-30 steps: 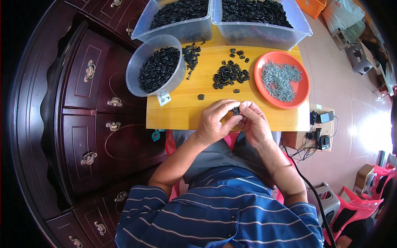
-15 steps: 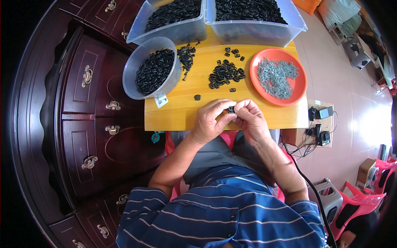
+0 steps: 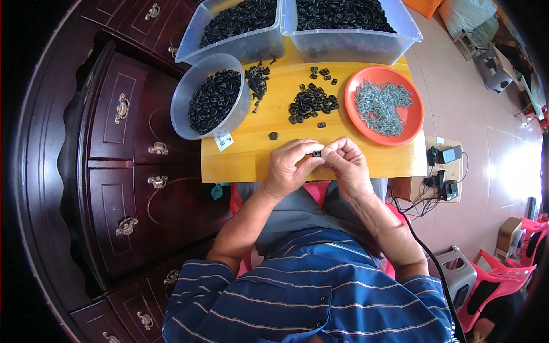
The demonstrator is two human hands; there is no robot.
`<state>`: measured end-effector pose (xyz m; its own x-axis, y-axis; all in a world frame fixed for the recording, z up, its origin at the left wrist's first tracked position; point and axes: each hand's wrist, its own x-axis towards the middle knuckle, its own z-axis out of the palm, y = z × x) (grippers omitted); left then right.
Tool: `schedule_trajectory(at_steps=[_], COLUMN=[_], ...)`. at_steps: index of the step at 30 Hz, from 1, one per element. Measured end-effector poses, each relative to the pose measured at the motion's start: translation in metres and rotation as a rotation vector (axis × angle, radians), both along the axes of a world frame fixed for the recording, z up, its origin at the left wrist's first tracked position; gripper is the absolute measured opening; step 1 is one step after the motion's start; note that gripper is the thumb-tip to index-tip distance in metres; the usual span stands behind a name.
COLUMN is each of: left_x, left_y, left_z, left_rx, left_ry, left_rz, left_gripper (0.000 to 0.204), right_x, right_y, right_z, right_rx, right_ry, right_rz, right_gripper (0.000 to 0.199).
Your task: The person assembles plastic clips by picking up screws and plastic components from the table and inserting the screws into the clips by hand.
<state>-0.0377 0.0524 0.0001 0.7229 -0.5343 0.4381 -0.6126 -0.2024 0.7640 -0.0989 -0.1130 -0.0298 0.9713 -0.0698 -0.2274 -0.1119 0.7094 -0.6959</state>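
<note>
Above the table's near edge, my left hand point(image 3: 291, 167) pinches a small black oval plastic part point(image 3: 317, 154) between thumb and forefinger. My right hand point(image 3: 346, 164) meets it from the other side, its thumb and forefinger closed at the part's right end. Whether a screw sits between those right fingertips is hidden. A single black part point(image 3: 273, 136) lies just beyond my left hand. Farther off is a loose pile of black oval parts point(image 3: 311, 102), with a few smaller pieces point(image 3: 324, 72) behind it. An orange-red plate point(image 3: 353, 117) of silvery screws point(image 3: 382, 108) stands to the right.
A round clear tub point(image 3: 177, 108) of black parts stands at the table's left, beside a heap of black stem-like pieces point(image 3: 257, 80). Two clear bins point(image 3: 246, 48) full of black parts line the far side. A dark wooden cabinet point(image 3: 108, 188) closes off the left.
The black part has turned slightly between my fingers, and my right thumb and forefinger have moved a little left, closer against it. The table things stay where they were.
</note>
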Motion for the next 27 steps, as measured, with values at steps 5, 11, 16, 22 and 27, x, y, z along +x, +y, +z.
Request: schedule_trajectory(at_steps=[5,11,16,22,27], left_x=[-0.002,-0.007,-0.001,0.033,0.040], left_y=[-0.004,0.003,0.027,0.058,0.057], left_z=[0.001,0.007,0.006,-0.014,-0.022], left_rx=[-0.039,-0.004,0.206,0.275,0.418], left_ry=[0.101,0.092,-0.105,-0.217,-0.291], left_rz=[-0.003,0.006,0.152,0.404,0.358], left_gripper=[0.025,0.029,0.026,0.023,0.022], right_x=[0.001,0.000,-0.003,-0.004,-0.004], right_y=[-0.001,0.000,0.001,-0.007,-0.007], right_z=[0.006,0.008,0.008,0.022,0.011], right_rx=[0.001,-0.233,-0.704,-0.786,-0.832], right_ry=[0.003,-0.077,-0.128,-0.026,-0.089], right_rz=[-0.032,-0.030,0.058,0.211,0.182], right_gripper=[0.009,0.007,0.007,0.016,0.016])
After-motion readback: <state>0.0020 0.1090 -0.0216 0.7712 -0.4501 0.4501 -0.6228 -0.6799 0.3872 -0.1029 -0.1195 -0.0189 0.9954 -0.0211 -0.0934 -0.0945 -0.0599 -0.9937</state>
